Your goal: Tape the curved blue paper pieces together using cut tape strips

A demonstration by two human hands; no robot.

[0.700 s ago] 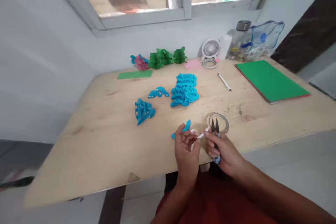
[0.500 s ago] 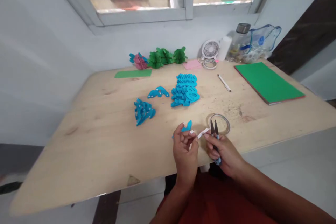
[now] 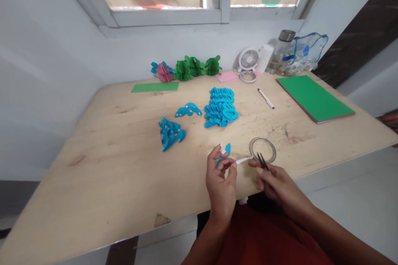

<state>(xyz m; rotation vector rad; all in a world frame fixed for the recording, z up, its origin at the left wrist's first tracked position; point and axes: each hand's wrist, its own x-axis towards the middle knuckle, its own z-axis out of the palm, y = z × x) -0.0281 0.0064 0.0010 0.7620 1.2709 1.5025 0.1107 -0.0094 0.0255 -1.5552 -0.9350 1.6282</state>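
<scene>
Between thumb and finger, my left hand [image 3: 221, 188] pinches the end of a white tape strip [image 3: 244, 160]. That strip runs right toward a tape roll [image 3: 274, 149] lying flat on the table. A small white piece [image 3: 223, 152] shows near my left fingertips. My right hand [image 3: 278, 182] is closed around scissors [image 3: 262, 160], their dark blades pointing up and slightly apart beside the roll; the handles are mostly hidden. Partly behind my left hand lies a blue paper cutout [image 3: 228, 149]. Farther left are a pile of blue cutouts dotted with white squares [image 3: 171, 134] and a curved blue cutout [image 3: 188, 110].
Stacked blue cutouts [image 3: 220, 109] lie mid-table, with a pen [image 3: 265, 98] and green paper sheets [image 3: 315, 98] to the right. Along the wall stand green paper shapes [image 3: 195, 68], a pink one [image 3: 164, 72], a small fan [image 3: 248, 59] and a bottle [image 3: 281, 49]. A green strip [image 3: 155, 87] lies back left.
My right hand with the scissors has moved right and slightly down, away from my left hand. More of the white strip shows between them, and the right fingers no longer hold it.
</scene>
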